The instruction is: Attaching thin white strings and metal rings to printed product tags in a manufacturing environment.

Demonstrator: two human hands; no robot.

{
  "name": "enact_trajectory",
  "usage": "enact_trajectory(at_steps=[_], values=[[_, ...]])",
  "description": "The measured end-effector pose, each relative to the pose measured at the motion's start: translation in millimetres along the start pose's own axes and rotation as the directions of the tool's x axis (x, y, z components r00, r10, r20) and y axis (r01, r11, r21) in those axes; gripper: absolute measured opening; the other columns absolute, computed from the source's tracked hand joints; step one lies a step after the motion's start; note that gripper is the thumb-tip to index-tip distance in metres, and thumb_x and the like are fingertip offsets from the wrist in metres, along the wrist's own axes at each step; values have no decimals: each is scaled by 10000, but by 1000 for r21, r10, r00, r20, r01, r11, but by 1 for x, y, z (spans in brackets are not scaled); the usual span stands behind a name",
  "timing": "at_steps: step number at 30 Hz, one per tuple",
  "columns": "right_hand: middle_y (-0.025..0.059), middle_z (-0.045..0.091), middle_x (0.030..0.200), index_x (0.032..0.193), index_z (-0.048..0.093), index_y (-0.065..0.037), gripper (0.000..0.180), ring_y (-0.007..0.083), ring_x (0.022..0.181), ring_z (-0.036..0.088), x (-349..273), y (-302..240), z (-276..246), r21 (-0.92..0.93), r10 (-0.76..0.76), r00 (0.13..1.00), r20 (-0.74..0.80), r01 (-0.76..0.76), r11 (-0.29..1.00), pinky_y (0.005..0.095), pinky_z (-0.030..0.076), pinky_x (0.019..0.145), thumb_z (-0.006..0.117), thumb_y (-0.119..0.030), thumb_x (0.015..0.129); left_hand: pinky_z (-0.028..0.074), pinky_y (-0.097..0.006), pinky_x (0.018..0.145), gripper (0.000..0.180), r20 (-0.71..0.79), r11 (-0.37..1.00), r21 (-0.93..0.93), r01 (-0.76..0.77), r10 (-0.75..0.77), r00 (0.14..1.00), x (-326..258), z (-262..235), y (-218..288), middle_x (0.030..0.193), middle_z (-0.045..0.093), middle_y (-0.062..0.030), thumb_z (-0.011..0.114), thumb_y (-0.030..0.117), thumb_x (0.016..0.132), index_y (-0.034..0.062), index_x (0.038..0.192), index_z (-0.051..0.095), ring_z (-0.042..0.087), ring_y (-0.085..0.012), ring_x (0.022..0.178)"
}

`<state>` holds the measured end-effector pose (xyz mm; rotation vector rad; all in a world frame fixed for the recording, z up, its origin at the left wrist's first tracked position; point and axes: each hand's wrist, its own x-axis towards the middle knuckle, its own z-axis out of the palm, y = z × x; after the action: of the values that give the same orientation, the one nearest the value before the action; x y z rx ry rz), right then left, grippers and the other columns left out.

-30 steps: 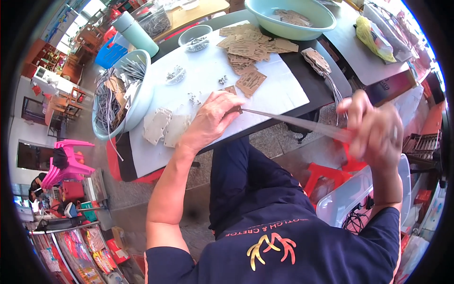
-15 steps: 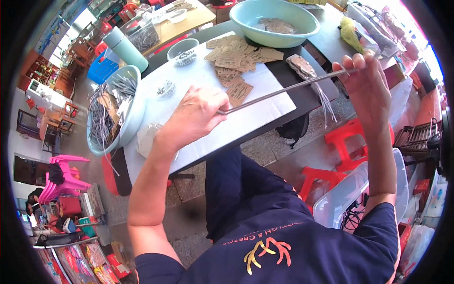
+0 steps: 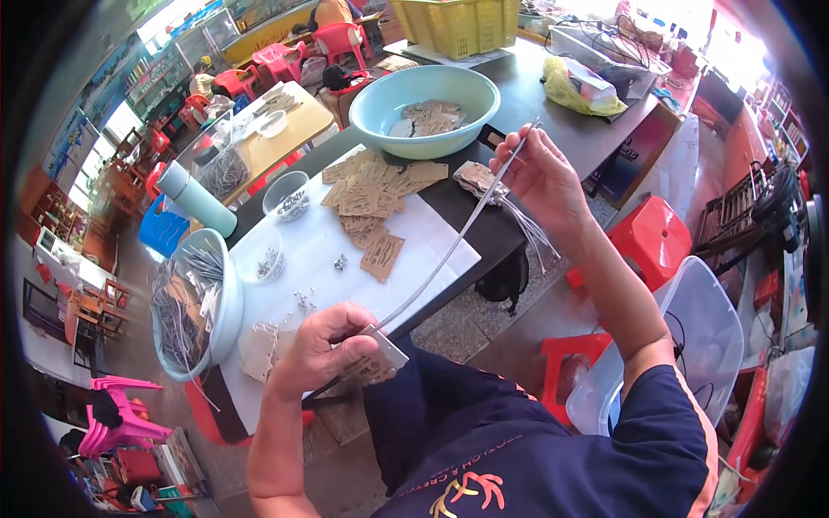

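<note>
My left hand (image 3: pixel 318 347) is closed on a brown card (image 3: pixel 385 361) at the table's near edge. A thin grey cord (image 3: pixel 456 244) runs from that card up to my right hand (image 3: pixel 546 180), whose fingers pinch its far end. The cord bows slightly between the hands. On the white sheet (image 3: pixel 414 250) beyond lies a loose pile of brown cards (image 3: pixel 371 194). Small metal pieces (image 3: pixel 305 301) are scattered on the sheet, and more sit in two clear cups (image 3: pixel 287 195). Another brown card (image 3: pixel 256 351) lies beside my left wrist.
At left, a pale blue basin (image 3: pixel 226 302) holds grey cords and cards. A second basin (image 3: pixel 423 148) with cards stands at the back, near a yellow crate (image 3: pixel 453 30). A bundle of cards with cords (image 3: pixel 477 180) lies below my right hand. Red stools (image 3: pixel 649 242) and a clear bin (image 3: pixel 704 332) are at right.
My left hand has moved down toward my lap, and the card in it now shows. My right hand has moved left. The cord has gone from straight to slightly bowed; the view has shifted.
</note>
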<state>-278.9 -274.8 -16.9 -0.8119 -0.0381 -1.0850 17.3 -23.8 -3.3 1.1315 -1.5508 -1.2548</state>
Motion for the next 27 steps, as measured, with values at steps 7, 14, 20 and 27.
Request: enact_trajectory(at_steps=[7,14,20,27], values=[[49,636,1079,1136,591,-90,174,202,1048,620,3,1,15,-9,-7,1000,-16,7,1000,416,520,992,568,-229,1034,523,-242,819,117,-27,980,-195,49,-55,998,5,12,-8,1033,658,-48,716,43,927,9,1023,658,626,-80,942],[46,634,1055,1124,594,-85,174,199,998,613,5,2,30,57,-11,1000,2,11,998,395,523,942,574,-230,1029,532,-248,832,130,30,890,-339,303,-312,950,-4,20,-27,984,717,-49,725,59,921,2,1021,665,663,-98,899],[71,621,1017,1085,597,-5,164,197,1001,597,17,5,16,67,-130,991,36,127,990,416,475,998,574,-154,1018,543,-268,807,144,135,922,-270,277,-249,959,2,36,-32,975,716,-64,728,32,909,-14,1017,644,673,-108,897],[68,614,1021,1094,610,10,136,194,980,594,23,-11,15,344,-61,988,141,9,939,390,473,980,581,-88,1004,519,-250,856,206,124,922,-353,161,-125,984,12,38,-32,1043,686,-28,668,50,965,-17,1154,622,642,-82,959]])
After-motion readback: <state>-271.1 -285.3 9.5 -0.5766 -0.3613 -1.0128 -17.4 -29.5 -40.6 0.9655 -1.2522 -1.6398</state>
